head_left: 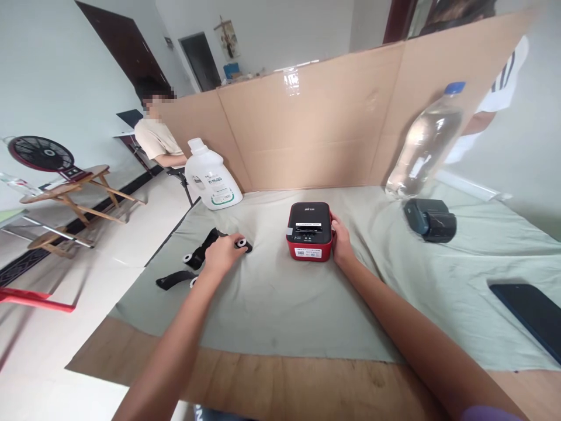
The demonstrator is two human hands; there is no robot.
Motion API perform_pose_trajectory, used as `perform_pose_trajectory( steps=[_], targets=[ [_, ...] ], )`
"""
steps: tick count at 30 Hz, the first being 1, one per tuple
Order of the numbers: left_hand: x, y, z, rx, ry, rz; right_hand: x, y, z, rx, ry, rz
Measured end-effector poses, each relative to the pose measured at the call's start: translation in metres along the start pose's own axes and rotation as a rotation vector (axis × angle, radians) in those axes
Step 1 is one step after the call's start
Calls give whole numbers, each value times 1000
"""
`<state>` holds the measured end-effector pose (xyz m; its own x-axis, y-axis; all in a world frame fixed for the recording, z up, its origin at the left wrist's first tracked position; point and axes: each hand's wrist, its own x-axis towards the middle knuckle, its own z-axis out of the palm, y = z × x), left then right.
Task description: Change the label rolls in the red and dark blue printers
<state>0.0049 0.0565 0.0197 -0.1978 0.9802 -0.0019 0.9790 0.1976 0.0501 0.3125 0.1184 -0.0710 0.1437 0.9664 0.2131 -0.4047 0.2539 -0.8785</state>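
A small red-and-black printer point(309, 233) with a paper slot on top stands on the green cloth. My right hand point(342, 241) grips its right side, thumb near the upper edge and the other fingers mostly hidden. To the left, my left hand point(224, 255) has its thumb and fingers closed around a small black roll with a white core point(241, 243). Under and behind that hand lies another black roll with a white core point(187, 258), partly unwound. Closer to me is a loose black strip point(174, 280), its white-cored end partly covered by my left forearm.
A white jug point(212, 178) stands at the back left before a cardboard screen point(307, 128). On the right are a large clear bottle point(427, 146), a black device point(432, 220) and a phone point(528, 313). Bare wood point(280, 380) shows along the front edge. People sit beyond the screen.
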Motion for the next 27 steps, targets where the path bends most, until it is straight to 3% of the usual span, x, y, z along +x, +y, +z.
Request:
perform_pose_trajectory(
  steps=[7,10,13,15,17,18,20,22,24,27],
  targets=[
    [-7,4,-11,40,-43,-3,-13,-14,-6,-183,132,44],
    [-14,7,-10,-97,48,6,-26,-27,-12,-266,8,29],
    [-18,33,-4,-544,174,75,-41,-40,-14,-377,-227,10],
    [-16,62,3,-921,40,153,-47,-44,-14,-477,-328,-2],
    [-10,90,13,-1175,-162,206,-50,-43,-14,-615,-315,-48],
    [-6,101,18,-1244,-225,235,-50,-41,-14,-695,-282,-83],
    [3,113,27,-1300,-246,262,-47,-36,-12,-841,-229,-148],
    [10,108,30,-1293,-194,272,-42,-30,-4,-918,-229,-187],
    [19,91,26,-1278,-135,279,-33,-26,13,-909,-270,-223],
    [38,49,8,-1310,-63,235,-13,-19,63,-793,-343,-273]
  ],
)
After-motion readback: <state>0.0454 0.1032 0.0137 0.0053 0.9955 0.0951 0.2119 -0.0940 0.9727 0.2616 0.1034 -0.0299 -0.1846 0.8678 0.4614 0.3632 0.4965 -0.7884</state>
